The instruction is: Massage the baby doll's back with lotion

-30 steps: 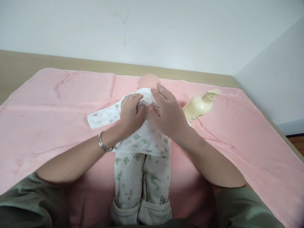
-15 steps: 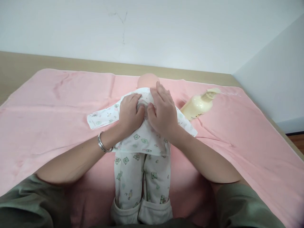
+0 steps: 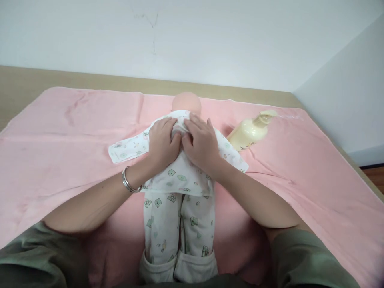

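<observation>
A baby doll (image 3: 186, 102) with a smooth bald head lies lengthwise in front of me, its head at the far end. It wears a white top (image 3: 180, 178) with small animal prints and matching trousers (image 3: 196, 220) with turned cuffs. My left hand (image 3: 164, 140) rests on the upper left of the top, fingers curving over the cloth. On the upper right lies my right hand (image 3: 200, 140), with its fingers laid over the cloth. Both thumbs point inward at the middle and nearly touch. Some of the cloth under my palms is hidden.
A pale yellow pump bottle (image 3: 249, 134) lies tilted at the right, close to the doll's sleeve. A pink blanket (image 3: 75, 160) covers most of the wooden surface (image 3: 18, 88). Behind stands a white wall (image 3: 192, 40) with thin marks.
My right hand has settled lower and slightly left onto the top, its fingers now angled toward the centre. The left hand stays in nearly the same place on the cloth.
</observation>
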Demonstrator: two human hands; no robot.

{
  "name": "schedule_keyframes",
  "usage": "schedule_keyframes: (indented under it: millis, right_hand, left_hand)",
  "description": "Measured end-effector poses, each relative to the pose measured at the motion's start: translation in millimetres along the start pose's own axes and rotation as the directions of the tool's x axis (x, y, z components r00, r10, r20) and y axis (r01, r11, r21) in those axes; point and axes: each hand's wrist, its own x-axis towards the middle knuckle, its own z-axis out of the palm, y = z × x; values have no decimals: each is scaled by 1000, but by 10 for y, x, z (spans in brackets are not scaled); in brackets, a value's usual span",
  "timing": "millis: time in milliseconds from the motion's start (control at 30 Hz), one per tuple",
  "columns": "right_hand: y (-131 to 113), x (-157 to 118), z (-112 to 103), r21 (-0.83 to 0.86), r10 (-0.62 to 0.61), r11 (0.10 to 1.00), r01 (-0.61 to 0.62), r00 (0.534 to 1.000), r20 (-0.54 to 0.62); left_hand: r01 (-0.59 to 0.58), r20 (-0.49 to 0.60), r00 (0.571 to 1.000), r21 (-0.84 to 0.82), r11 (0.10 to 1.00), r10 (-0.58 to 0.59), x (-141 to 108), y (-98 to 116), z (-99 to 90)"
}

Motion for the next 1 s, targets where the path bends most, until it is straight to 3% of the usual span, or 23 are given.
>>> schedule_keyframes:
  millis: [67,300,533,733,1000]
  right_hand:
    - [16,5,31,-1,-4,1000,4,1000,22]
    - [-17,24,-139,-65,4,998,-10,996,-86]
    - [16,-12,147,-75,14,997,-6,994,111]
    - [21,15,224,-92,119,990,-110,988,101]
    - [20,6,291,-120,129,985,-125,991,30]
  left_hand:
    - [5,-7,1000,8,1000,-5,-3,4,0]
    - [43,5,999,-1,999,-43,-16,21,-9]
    - [33,-20,999,6,999,-33,-8,24,23]
    - [23,-62,998,14,1000,-22,-28,-18,106]
    - [22,-105,994,-17,1000,-24,-49,-75,157]
